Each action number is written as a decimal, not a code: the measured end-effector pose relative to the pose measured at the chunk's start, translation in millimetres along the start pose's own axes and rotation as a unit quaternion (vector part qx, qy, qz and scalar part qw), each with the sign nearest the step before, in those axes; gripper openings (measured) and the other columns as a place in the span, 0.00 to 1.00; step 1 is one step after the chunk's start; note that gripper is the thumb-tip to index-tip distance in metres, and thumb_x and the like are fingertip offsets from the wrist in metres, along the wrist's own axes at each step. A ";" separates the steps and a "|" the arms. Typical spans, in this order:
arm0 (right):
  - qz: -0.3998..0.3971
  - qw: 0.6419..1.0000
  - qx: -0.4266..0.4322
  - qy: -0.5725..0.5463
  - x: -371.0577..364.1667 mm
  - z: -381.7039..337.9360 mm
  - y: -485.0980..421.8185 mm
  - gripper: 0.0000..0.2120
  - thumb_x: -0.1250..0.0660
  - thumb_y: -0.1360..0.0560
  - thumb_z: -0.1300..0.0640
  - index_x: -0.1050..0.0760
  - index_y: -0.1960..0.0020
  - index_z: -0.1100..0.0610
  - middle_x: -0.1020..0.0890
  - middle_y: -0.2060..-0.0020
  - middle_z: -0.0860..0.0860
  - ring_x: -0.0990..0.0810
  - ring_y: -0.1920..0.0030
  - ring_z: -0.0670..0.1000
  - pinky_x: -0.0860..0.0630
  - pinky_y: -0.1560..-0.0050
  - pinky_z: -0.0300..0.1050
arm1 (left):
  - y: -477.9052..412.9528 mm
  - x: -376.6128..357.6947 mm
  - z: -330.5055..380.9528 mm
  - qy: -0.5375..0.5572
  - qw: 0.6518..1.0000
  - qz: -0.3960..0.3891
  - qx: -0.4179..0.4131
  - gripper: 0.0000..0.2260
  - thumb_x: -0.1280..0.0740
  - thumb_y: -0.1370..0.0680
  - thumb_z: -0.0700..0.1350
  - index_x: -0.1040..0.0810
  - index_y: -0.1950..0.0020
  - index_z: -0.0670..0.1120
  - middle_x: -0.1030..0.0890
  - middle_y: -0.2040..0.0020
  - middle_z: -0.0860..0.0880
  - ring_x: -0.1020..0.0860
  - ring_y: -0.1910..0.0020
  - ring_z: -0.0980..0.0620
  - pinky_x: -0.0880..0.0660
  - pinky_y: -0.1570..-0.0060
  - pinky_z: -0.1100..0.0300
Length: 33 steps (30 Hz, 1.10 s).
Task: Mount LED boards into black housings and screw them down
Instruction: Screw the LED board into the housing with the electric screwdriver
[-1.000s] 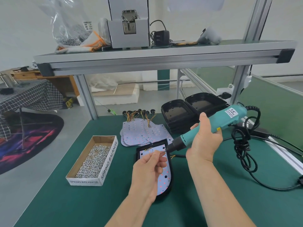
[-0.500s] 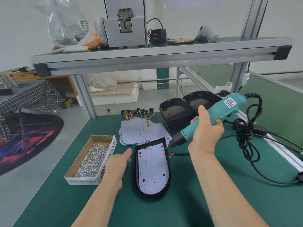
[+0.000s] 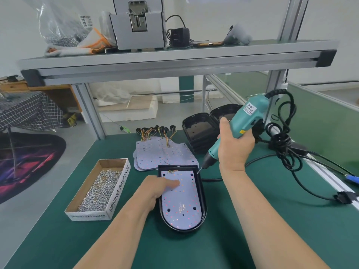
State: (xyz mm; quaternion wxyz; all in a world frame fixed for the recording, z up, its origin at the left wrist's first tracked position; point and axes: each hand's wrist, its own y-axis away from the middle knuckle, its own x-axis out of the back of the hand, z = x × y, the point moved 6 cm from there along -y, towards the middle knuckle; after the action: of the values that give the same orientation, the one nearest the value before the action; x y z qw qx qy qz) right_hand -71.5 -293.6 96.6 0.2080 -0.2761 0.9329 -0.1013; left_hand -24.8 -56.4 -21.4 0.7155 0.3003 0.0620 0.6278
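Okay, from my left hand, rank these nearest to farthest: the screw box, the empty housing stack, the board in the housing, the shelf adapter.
1. LED board, touched by the left hand.
2. Screw box, just left.
3. Empty housing stack, back right.
4. Black adapter, up on the shelf.

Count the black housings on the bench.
3 in view: the front housing holds the LED board under the left hand; the back-left housing tops a stack and the back-right housing sits behind the screwdriver, so more may be hidden.
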 end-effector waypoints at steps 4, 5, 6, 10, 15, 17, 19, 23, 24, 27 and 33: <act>-0.029 0.999 0.019 0.028 -11.4 7.0 7.1 0.14 0.28 0.31 0.45 0.28 0.62 0.53 0.21 0.69 0.55 0.19 0.64 0.61 0.20 0.58 0.61 | -5.2 -1.5 -2.5 -0.006 1.000 0.008 0.008 0.23 0.19 0.32 0.46 0.20 0.42 0.36 0.19 0.49 0.46 0.23 0.51 0.48 0.32 0.48 0.56; -0.035 0.999 0.023 0.033 -14.4 8.6 9.0 0.14 0.28 0.30 0.45 0.28 0.63 0.53 0.22 0.70 0.51 0.19 0.65 0.59 0.20 0.59 0.60 | -7.1 -0.9 -4.0 -0.006 1.000 0.011 0.009 0.24 0.19 0.32 0.46 0.20 0.41 0.36 0.18 0.46 0.45 0.23 0.48 0.47 0.31 0.47 0.56; -0.041 0.998 0.027 0.039 -17.2 10.4 11.1 0.14 0.27 0.30 0.46 0.29 0.63 0.53 0.23 0.71 0.48 0.20 0.67 0.56 0.20 0.59 0.59 | -8.3 -0.3 -5.5 -0.007 1.000 0.012 0.011 0.25 0.19 0.32 0.47 0.20 0.40 0.36 0.18 0.43 0.43 0.23 0.45 0.45 0.31 0.46 0.55; -0.050 0.996 0.044 0.063 -22.3 17.3 13.9 0.14 0.27 0.29 0.49 0.30 0.64 0.53 0.25 0.73 0.43 0.25 0.70 0.47 0.21 0.62 0.53 | -13.0 -0.8 -7.4 -0.003 1.000 0.009 0.009 0.27 0.19 0.32 0.48 0.20 0.38 0.37 0.19 0.39 0.42 0.23 0.38 0.43 0.30 0.43 0.54; -0.046 0.995 0.052 0.074 -19.0 24.9 10.5 0.13 0.27 0.29 0.49 0.30 0.64 0.53 0.25 0.74 0.40 0.27 0.71 0.43 0.24 0.63 0.46 | -12.2 -1.3 -5.7 -0.003 1.000 0.014 0.004 0.21 0.19 0.33 0.46 0.17 0.45 0.38 0.16 0.45 0.43 0.19 0.46 0.45 0.27 0.45 0.55; -0.047 0.995 0.051 0.076 -19.3 27.6 10.3 0.13 0.27 0.29 0.49 0.29 0.63 0.53 0.25 0.74 0.40 0.27 0.72 0.43 0.24 0.63 0.45 | -10.3 -1.8 -4.9 -0.003 1.000 0.012 0.002 0.18 0.19 0.33 0.45 0.17 0.47 0.38 0.16 0.48 0.44 0.19 0.52 0.49 0.28 0.49 0.57; -0.050 0.995 0.046 0.076 -20.5 29.8 10.5 0.13 0.27 0.29 0.50 0.29 0.63 0.54 0.26 0.75 0.40 0.27 0.72 0.43 0.24 0.63 0.46 | -9.4 -1.9 -4.3 -0.003 1.000 0.011 0.001 0.17 0.19 0.32 0.45 0.17 0.48 0.39 0.16 0.50 0.45 0.20 0.54 0.50 0.30 0.50 0.58; -0.055 0.995 0.049 0.074 -22.8 30.6 11.0 0.13 0.27 0.28 0.52 0.30 0.64 0.52 0.25 0.74 0.41 0.27 0.72 0.42 0.25 0.64 0.42 | -8.8 -1.4 -4.0 -0.004 1.000 0.009 0.002 0.15 0.19 0.32 0.46 0.18 0.52 0.40 0.18 0.54 0.49 0.23 0.58 0.54 0.31 0.49 0.57; -0.056 0.994 0.051 0.076 -23.4 30.4 11.3 0.14 0.26 0.27 0.52 0.30 0.64 0.52 0.26 0.74 0.41 0.27 0.72 0.42 0.25 0.64 0.42 | -8.8 -1.4 -4.2 -0.005 1.000 0.008 0.002 0.15 0.19 0.32 0.46 0.18 0.52 0.41 0.18 0.55 0.49 0.23 0.58 0.54 0.31 0.49 0.57; -0.069 0.994 0.045 0.075 -25.8 30.5 11.0 0.14 0.26 0.27 0.53 0.31 0.64 0.51 0.26 0.74 0.41 0.27 0.71 0.44 0.23 0.63 0.47 | -9.8 -1.8 -4.1 -0.005 1.000 0.008 -0.001 0.15 0.19 0.32 0.46 0.18 0.52 0.41 0.18 0.55 0.49 0.23 0.58 0.55 0.31 0.50 0.57; -0.080 0.992 0.062 0.081 -28.2 28.4 13.4 0.14 0.26 0.27 0.53 0.31 0.64 0.49 0.25 0.74 0.39 0.27 0.72 0.43 0.24 0.64 0.45 | -11.2 -1.3 -6.0 0.000 1.000 0.012 0.000 0.18 0.19 0.32 0.47 0.17 0.48 0.39 0.16 0.50 0.45 0.20 0.46 0.46 0.29 0.46 0.55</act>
State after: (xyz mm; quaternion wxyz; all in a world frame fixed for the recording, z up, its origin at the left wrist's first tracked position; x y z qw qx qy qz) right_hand -43.8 -268.9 76.5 0.1396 -0.3276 0.9134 -0.1971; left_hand -18.2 -55.9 -32.3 0.7076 0.3011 0.0585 0.6366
